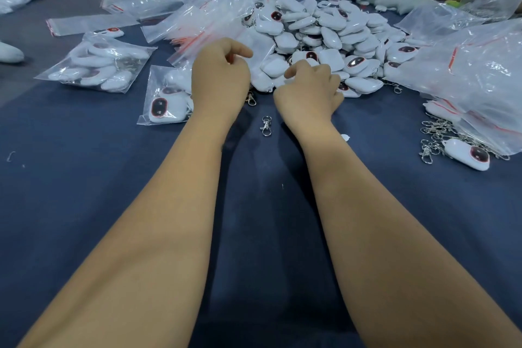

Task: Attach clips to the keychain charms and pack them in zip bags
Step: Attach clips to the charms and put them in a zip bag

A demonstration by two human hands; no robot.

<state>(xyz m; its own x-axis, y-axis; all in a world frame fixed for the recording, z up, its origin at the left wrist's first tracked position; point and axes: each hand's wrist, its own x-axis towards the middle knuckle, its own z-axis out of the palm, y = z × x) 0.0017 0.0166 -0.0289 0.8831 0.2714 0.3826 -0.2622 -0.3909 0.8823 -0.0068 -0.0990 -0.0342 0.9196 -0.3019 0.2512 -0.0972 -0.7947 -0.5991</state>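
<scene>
Both hands work at the near edge of the charm pile (324,37), centre of the frame, where loose charms are within easy reach. The left hand (220,73) has its fingers curled; a clip (250,99) hangs just below it, so it probably holds a charm or its chain, though what it grips is hidden. The right hand (309,87) is also curled, fingers down among the charms; whether it holds one cannot be told. A spare clip (265,126) lies on the table (84,178) between the wrists, likely kept ready for the next charm. More clips (432,138) lie heaped at right beside one charm (466,154). Filled bags (96,62) sit at left, out of the working area; empty bags (197,20) lie behind them, near the pile.
</scene>
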